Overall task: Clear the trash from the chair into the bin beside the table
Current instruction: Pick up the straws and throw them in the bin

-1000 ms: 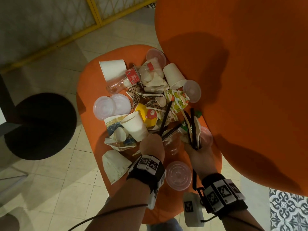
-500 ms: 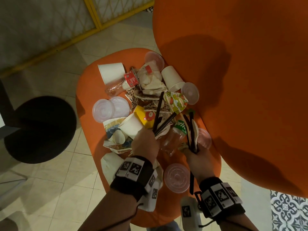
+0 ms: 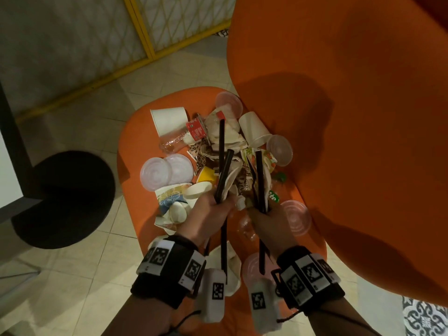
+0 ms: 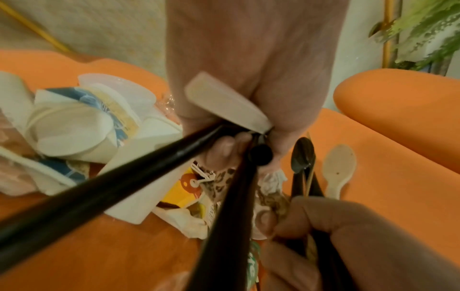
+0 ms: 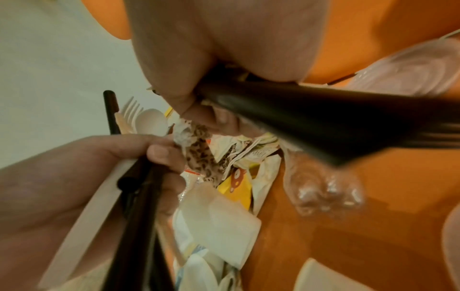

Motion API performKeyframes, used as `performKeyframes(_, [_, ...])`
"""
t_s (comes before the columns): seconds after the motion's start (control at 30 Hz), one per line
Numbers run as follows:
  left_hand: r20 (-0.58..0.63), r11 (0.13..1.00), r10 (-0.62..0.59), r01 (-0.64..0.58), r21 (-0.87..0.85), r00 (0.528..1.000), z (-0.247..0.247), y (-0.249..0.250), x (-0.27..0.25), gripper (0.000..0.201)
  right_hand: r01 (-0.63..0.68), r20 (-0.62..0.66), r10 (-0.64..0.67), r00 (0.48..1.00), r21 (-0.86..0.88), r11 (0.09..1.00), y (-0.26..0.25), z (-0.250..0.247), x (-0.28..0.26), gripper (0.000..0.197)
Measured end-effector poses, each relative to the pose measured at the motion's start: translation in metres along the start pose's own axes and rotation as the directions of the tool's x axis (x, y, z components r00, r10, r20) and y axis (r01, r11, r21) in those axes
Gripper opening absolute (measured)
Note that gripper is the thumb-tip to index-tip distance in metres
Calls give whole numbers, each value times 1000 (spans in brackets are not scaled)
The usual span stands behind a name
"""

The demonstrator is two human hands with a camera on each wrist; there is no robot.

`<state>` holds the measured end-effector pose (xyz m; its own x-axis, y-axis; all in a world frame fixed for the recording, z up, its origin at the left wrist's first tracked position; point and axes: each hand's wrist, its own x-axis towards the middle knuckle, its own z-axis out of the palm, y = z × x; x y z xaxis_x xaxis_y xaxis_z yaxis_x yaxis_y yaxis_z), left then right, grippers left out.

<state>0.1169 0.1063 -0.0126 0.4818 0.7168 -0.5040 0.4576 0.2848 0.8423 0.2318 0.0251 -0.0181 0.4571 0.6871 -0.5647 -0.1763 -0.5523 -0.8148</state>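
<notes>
A heap of trash (image 3: 218, 151) covers the orange chair seat (image 3: 135, 151): paper cups, clear lids, wrappers, a crushed bottle. My left hand (image 3: 213, 209) grips a bundle of black straws (image 3: 221, 154) with white cutlery, standing upright above the heap. Close beside it, my right hand (image 3: 264, 217) grips more black straws (image 3: 259, 180) and cutlery. In the left wrist view the left hand (image 4: 236, 149) clasps the straws (image 4: 124, 177) and a white handle (image 4: 224, 102). In the right wrist view a leopard-print wrapper (image 5: 199, 151) sits between both hands' fingertips.
The chair's tall orange back (image 3: 351, 117) rises at the right. A round black object (image 3: 63, 200) sits on the tiled floor to the left, by a dark table leg (image 3: 12, 141). A yellow-framed lattice panel (image 3: 169, 27) stands behind. A clear bottle (image 5: 323, 187) lies on the seat.
My left hand has lifted its black straws out of the heap and moved right, close to the right hand. The right hand keeps its bundle and has shifted little.
</notes>
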Motion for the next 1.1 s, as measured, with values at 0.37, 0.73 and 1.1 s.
performKeyframes(0.37, [-114, 983, -66, 45, -178, 991, 21, -10, 4, 27, 28, -33, -27, 999, 27, 999, 6, 10, 0, 22])
performKeyframes(0.73, [-166, 955, -124, 72, -288, 978, 36, -19, 5, 27, -42, -54, 40, 998, -38, 998, 24, 13, -6, 17])
performKeyframes(1.1, [-220, 964, -6, -53, -261, 975, 30, -7, 1, 45, 43, -139, -53, 989, -76, 996, 14, 11, -12, 20])
